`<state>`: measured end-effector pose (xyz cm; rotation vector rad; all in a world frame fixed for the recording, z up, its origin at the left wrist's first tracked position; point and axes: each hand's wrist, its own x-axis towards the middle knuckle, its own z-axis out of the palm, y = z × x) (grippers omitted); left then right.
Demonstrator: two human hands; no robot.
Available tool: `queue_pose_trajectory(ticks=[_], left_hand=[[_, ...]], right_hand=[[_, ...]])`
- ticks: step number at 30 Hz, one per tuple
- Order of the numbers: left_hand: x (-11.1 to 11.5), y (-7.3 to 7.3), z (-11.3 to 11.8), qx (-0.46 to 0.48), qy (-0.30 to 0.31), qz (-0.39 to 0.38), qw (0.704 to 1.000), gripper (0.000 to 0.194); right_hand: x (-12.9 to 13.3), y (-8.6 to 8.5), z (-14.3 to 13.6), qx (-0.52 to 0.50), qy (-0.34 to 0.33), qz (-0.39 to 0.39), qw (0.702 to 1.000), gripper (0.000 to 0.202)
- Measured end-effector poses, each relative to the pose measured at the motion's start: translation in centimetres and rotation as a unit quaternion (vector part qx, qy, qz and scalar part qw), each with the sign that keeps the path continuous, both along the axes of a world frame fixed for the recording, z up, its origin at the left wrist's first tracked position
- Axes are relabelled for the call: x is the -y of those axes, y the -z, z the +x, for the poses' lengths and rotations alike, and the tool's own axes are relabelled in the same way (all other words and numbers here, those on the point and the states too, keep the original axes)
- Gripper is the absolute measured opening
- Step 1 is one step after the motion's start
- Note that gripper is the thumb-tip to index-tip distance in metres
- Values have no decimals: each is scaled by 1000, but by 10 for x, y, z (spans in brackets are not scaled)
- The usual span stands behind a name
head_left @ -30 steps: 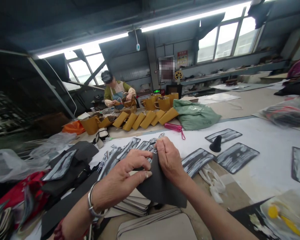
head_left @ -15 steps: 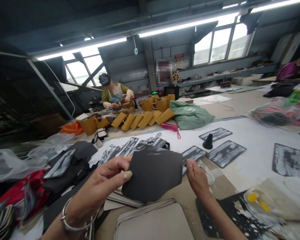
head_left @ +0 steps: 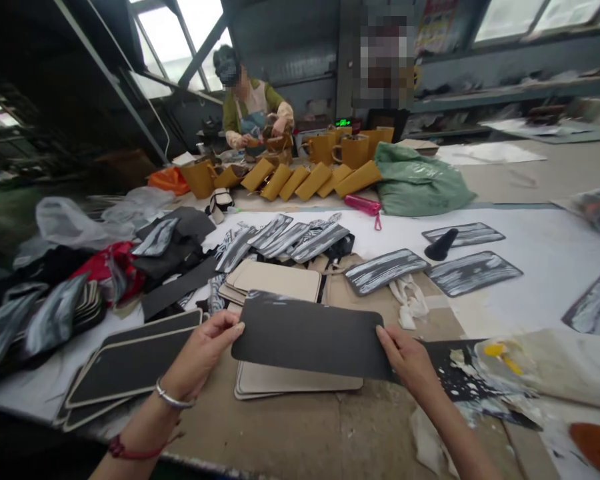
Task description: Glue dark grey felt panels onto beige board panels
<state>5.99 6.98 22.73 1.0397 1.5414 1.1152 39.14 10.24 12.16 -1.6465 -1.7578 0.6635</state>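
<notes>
Between my hands a dark grey rectangular panel with rounded corners is held up nearly level. My left hand pinches its left end between thumb and fingers. At the right end my right hand grips the corner, fingers partly hidden behind the panel. Below it lies a stack of beige panels, partly covered. Just beyond, another beige stack rests on the table. Dark panels with pale edges lie in a loose pile left of my left hand.
Dark panels smeared with white lie around a black cone. A glue-stained bag sits at right. Mustard bags, a green bag and a pink pouch line the back. Across the table a person works.
The panel, tilted and foreshortened before, is now spread level with both hands at its ends. My right hand has closed on its right end. The view has tipped downward.
</notes>
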Motion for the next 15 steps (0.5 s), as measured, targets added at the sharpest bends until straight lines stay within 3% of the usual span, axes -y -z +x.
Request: queue_pose_trajectory(ticks=[4,7,10,15], left_hand=[[50,79,-8,-14,-41,-120,992,37],[71,121,-11,-12,-76,-166,983,41],[70,142,-17,-15,-92,-166,982,42],[48,157,-33,-45,-95,-156,982,41]], right_hand=[[33,46,3,124,-59,-32,990,46],[46,64,-3,167,-73,-66,981,48],[42,71,-11,197,-61,-112,972,46],[18,78,-22,196,-46,-165,965,37]])
